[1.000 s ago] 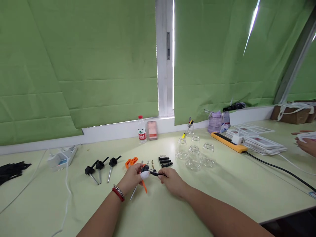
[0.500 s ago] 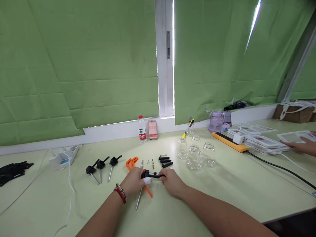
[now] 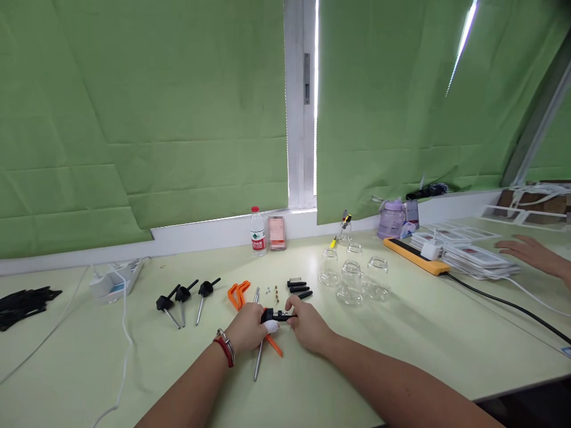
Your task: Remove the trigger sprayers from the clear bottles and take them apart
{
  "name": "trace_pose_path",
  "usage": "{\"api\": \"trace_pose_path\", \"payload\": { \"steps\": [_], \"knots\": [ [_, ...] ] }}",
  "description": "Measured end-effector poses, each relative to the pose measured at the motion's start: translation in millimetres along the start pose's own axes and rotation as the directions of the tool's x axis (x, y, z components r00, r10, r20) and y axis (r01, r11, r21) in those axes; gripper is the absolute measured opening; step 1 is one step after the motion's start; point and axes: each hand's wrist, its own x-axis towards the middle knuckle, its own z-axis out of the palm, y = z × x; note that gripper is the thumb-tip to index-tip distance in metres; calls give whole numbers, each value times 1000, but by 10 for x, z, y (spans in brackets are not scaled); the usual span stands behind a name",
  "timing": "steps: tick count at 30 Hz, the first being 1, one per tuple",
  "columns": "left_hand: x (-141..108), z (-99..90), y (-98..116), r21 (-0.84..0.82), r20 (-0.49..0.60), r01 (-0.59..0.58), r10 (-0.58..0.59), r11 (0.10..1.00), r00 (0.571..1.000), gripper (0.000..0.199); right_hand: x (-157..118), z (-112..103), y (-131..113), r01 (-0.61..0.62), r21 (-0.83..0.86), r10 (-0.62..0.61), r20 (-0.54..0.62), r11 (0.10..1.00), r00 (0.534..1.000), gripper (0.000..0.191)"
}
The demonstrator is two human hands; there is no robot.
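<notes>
My left hand (image 3: 247, 327), a white wrap on one digit, is closed round a black clamp-like part (image 3: 273, 315). A thin metal rod (image 3: 257, 361) and an orange strip (image 3: 274, 346) stick out below that hand; how they join the black part is hidden. My right hand (image 3: 310, 327) pinches the black part's right end with thumb and fingers. Just beyond the hands lie orange hook-shaped pieces (image 3: 238, 294), tiny brass-coloured bits (image 3: 276, 294) and several black sleeves (image 3: 300, 289) beside a coil spring (image 3: 295, 279). To the left rest three black-headed metal rods (image 3: 166, 303).
Clear glass jars (image 3: 350, 288) stand right of the hands. Beyond them are an orange power strip (image 3: 414, 257) with a black cable, stacked white frames (image 3: 475, 255) and another person's hand (image 3: 530, 252). A water bottle (image 3: 257, 235) is at the back; a white cable (image 3: 127, 339) crosses the left.
My left hand has shifted slightly right with the black part, the rod and the orange strip. My right index finger has lifted a little. The other person's hand has moved off the white frames.
</notes>
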Motion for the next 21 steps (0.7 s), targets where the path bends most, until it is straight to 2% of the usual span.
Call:
{"api": "trace_pose_path", "payload": {
  "steps": [21],
  "knots": [
    [3,-3,3,-90,36,56,-53,994,998,38,-29,-34,-58,11,-76,-10,24,997,1000,24]
  ]
}}
